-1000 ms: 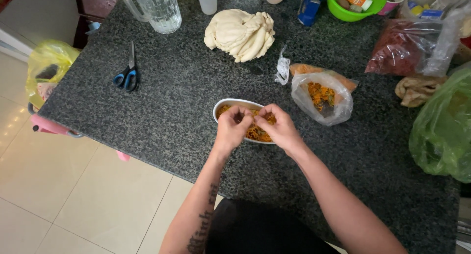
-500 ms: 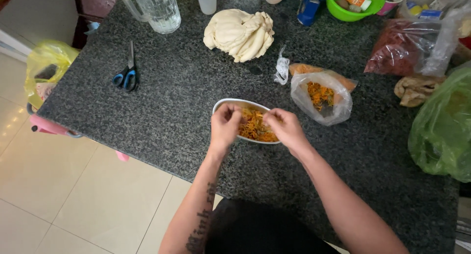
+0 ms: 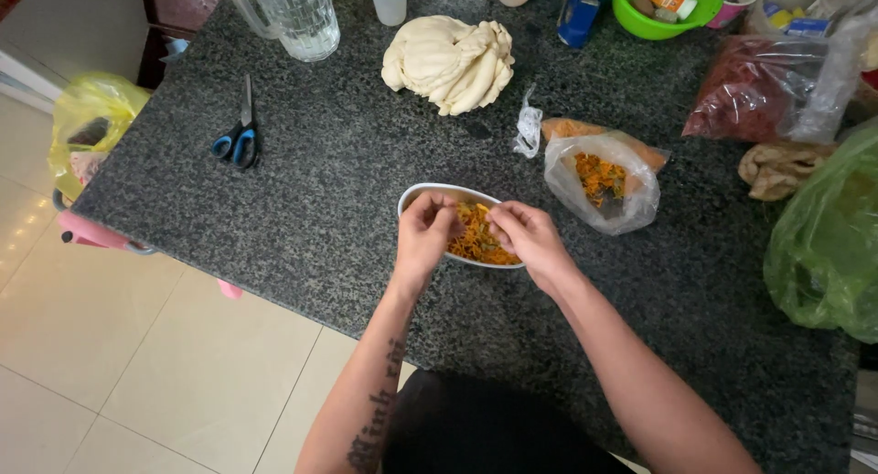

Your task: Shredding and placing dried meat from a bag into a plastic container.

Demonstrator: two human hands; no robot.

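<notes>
A: Head view, what are the hands doing?
B: Left hand (image 3: 426, 231) and right hand (image 3: 525, 236) are hovering over the white oval dish (image 3: 430, 194), fingers pinched together on bits of the orange shreds (image 3: 477, 241).
A: Where is the dish sitting?
B: On the dark granite table (image 3: 329, 172), near its front edge. A clear bag of orange shreds (image 3: 600, 183) is lying just right of it; scissors (image 3: 240, 137) and a dough lump (image 3: 450, 62) are lying further back.

Left hand (image 3: 426, 233) and right hand (image 3: 526, 239), pressed together over white oval dish (image 3: 422, 192) a second ago, now slightly apart. More orange shredded filling (image 3: 476, 241) shows between them.
</notes>
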